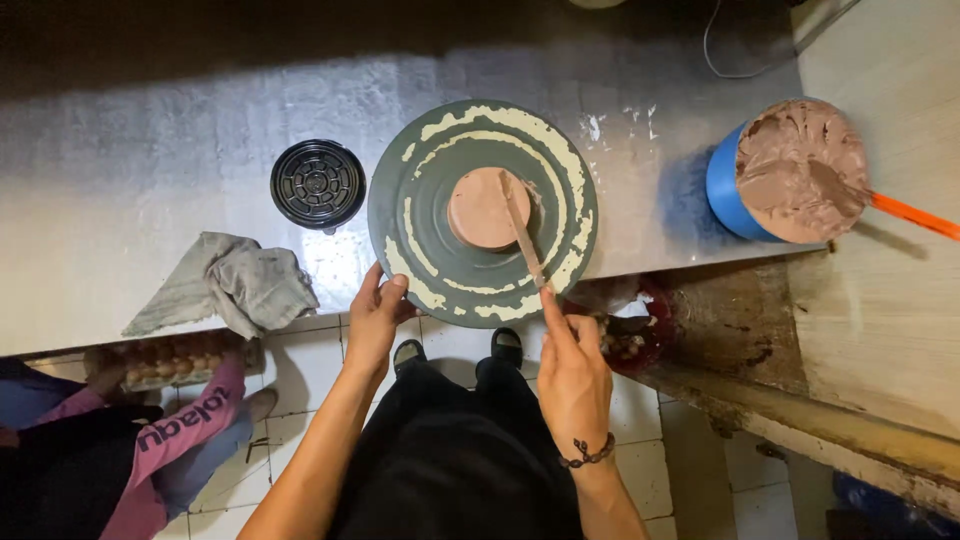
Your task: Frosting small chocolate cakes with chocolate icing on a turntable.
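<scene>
Right hand [572, 372], low centre of the frame, fingers pinched on a slim frosting-smeared spatula [523, 232] whose long axis runs up-left onto the small round brown-frosted cake [482, 208]. The cake sits mid-frame on a grey turntable with cream streaks [420, 240]. Left hand [375, 318] grips its near rim, fingers curled. A blue tub of brown frosting [795, 170] stands well right on the surface [150, 180].

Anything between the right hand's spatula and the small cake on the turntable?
Nothing visible. The right hand holds the spatula, whose blade already lies on the small cake. The left hand grips the turntable edge, clear of the blade.
</scene>
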